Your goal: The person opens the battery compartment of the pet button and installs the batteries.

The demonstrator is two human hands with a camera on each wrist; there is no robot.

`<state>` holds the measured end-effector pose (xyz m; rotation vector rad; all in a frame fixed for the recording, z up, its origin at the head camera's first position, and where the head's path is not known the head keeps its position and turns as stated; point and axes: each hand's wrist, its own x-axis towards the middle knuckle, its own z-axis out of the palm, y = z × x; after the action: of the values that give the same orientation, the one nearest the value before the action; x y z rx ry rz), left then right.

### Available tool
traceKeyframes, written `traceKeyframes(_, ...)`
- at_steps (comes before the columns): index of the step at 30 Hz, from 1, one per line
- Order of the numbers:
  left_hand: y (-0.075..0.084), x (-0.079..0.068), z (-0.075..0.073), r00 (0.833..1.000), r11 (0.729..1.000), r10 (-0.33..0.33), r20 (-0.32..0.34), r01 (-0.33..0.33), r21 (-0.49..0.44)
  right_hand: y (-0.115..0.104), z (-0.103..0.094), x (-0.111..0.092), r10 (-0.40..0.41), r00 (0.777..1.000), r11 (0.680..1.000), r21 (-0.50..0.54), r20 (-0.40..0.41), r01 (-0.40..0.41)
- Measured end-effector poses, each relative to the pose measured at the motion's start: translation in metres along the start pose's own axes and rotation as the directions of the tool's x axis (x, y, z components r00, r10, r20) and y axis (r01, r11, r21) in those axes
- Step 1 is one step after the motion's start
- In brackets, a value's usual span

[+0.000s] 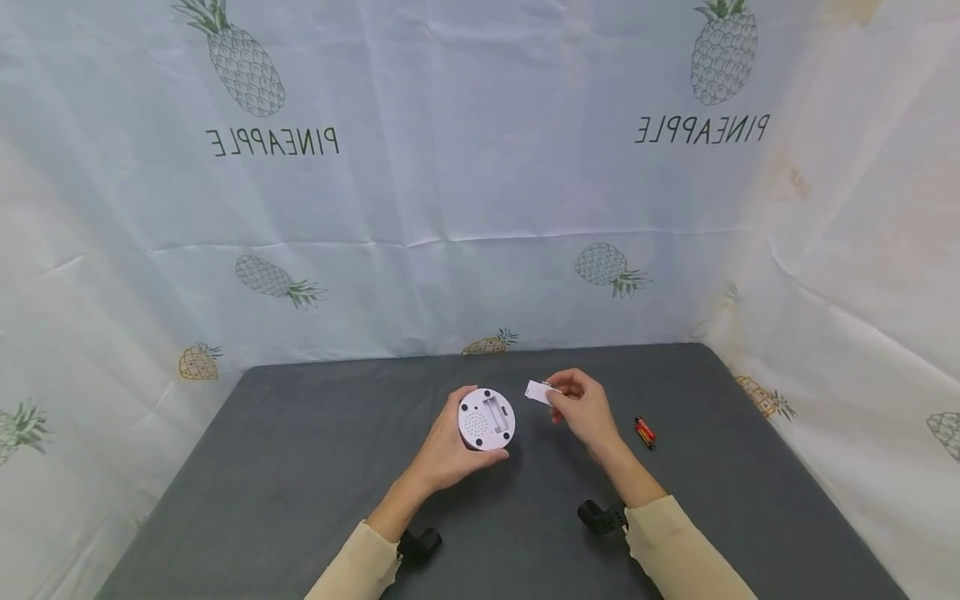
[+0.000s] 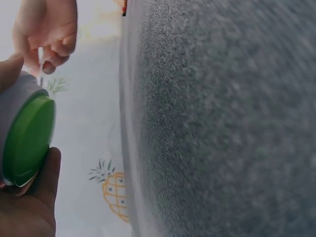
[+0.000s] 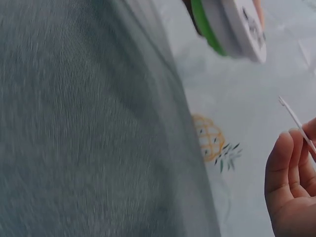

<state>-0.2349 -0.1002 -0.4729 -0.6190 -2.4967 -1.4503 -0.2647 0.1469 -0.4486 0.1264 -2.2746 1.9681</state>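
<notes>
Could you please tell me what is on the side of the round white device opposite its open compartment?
A round green part, seen in the left wrist view, sits on that side of the device. Whatever lies beneath it is covered and cannot be seen.

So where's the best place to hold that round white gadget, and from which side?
Probably by the rim of the round gadget, from the person's left, as the left hand does: its curved edge suits a thumb and fingers around it. The open slot lies right of centre, so this grip leaves it clear for the right hand, which pinches a thin white piece.
</notes>
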Motion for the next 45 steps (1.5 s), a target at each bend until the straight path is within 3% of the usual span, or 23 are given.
traceKeyframes(11,-0.001,-0.001,-0.002,1.0,1.0,-0.019,0.015,0.019,-0.002,0.025,-0.014,0.024,0.072,0.994,0.991,-0.115,0.077,-0.063)
traceKeyframes(15,-0.002,-0.002,-0.002,1.0,1.0,-0.021,0.009,0.021,-0.001,0.034,-0.014,0.03,0.117,0.984,0.976,-0.198,0.131,-0.09)
traceKeyframes(20,-0.003,-0.003,-0.002,1.0,1.0,-0.019,0.005,0.019,-0.003,0.041,-0.014,0.034,0.128,0.977,0.94,-0.336,0.169,-0.065)
traceKeyframes(30,-0.004,-0.004,-0.001,1.0,1.0,-0.016,-0.004,0.016,-0.023,0.049,-0.013,0.038,-0.01,0.972,0.777,-0.61,0.236,0.156)
traceKeyframes(37,-0.003,-0.005,-0.001,1.0,1.0,-0.01,0.001,0.01,-0.017,0.045,-0.019,0.034,-0.007,0.964,0.671,-0.714,0.265,0.202)
traceKeyframes(41,-0.002,-0.005,-0.001,1.0,1.0,-0.015,0.006,0.015,-0.022,0.039,-0.028,0.029,-0.023,0.944,0.615,-0.74,0.33,0.274)
traceKeyframes(45,-0.001,-0.005,-0.002,1.0,0.999,-0.024,0.019,0.025,-0.027,0.035,-0.04,0.022,-0.082,0.91,0.518,-0.763,0.406,0.387)
